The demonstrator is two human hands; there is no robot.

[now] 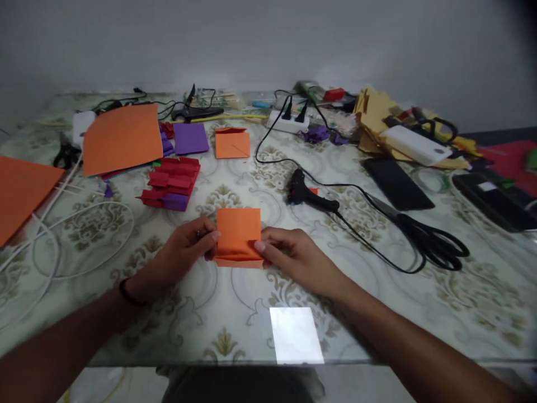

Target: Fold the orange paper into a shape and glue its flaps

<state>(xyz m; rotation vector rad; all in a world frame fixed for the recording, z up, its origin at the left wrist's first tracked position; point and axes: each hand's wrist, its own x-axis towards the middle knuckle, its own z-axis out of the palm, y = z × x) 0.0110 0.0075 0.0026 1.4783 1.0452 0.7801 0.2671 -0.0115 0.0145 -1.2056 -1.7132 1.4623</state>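
Between my two hands is a small orange paper piece (pixel 238 226), its lower edge folded up into a lip. My left hand (pixel 193 240) pinches its left edge between thumb and fingers. On the opposite side, my right hand (pixel 289 254) grips the right edge, with the thumb on the fold. Beyond it lies a second folded orange paper (pixel 232 146) beside a purple paper square (pixel 191 138). To the left of these sits a cluster of red and purple folded paper (pixel 172 182).
A black glue gun (pixel 312 193) with its cable and large black scissors (pixel 432 238) lie to the right. A black phone (pixel 398 182) and a white power strip (pixel 288 121) are farther back. Orange sheets (pixel 123 140) and a looping white cable (pixel 126 246) occupy the left.
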